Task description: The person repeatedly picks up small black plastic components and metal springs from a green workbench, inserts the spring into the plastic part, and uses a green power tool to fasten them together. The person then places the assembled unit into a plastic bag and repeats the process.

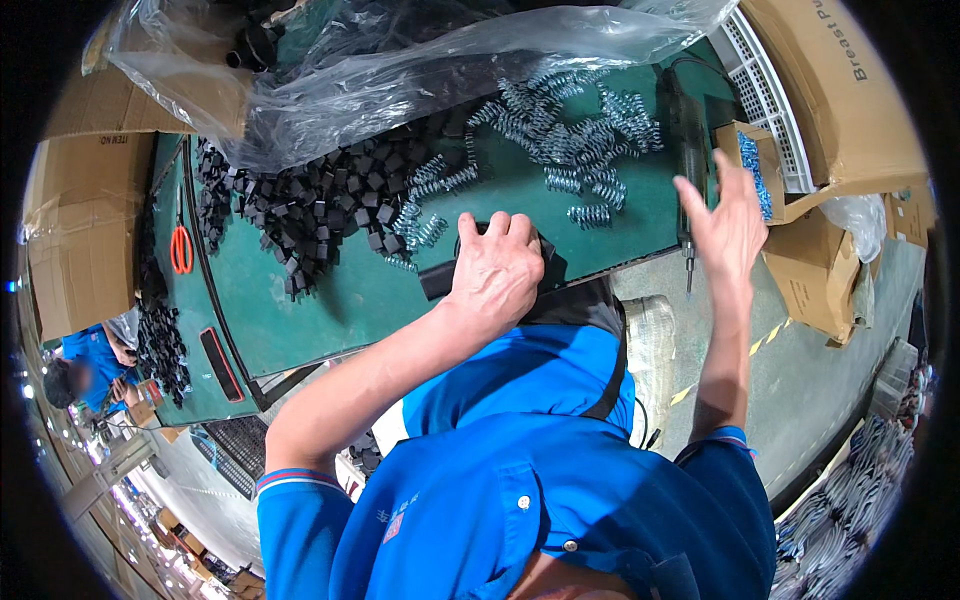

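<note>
My left hand (pixel 500 265) is closed over a black plastic part (pixel 438 281) at the near edge of the green table (pixel 300 335). Most of that part is hidden under my fingers and palm. Off to the right, my right hand (pixel 728 215) is open, thumb and fingers apart, with nothing visible in it. It is raised beside a dark electric screwdriver (pixel 690 150), whose bit points down past the table edge. Just beyond my left hand lie loose metal coil springs (pixel 570 130) and a heap of small black blocks (pixel 335 205).
A small cardboard box of blue-tinted screws (pixel 752 172) stands at the right, by a white plastic crate (pixel 765 90). Clear plastic sheeting (pixel 370 90) drapes across the back. Orange-handled scissors (pixel 181 250) lie at left. Another person (pixel 90 365) works at far left.
</note>
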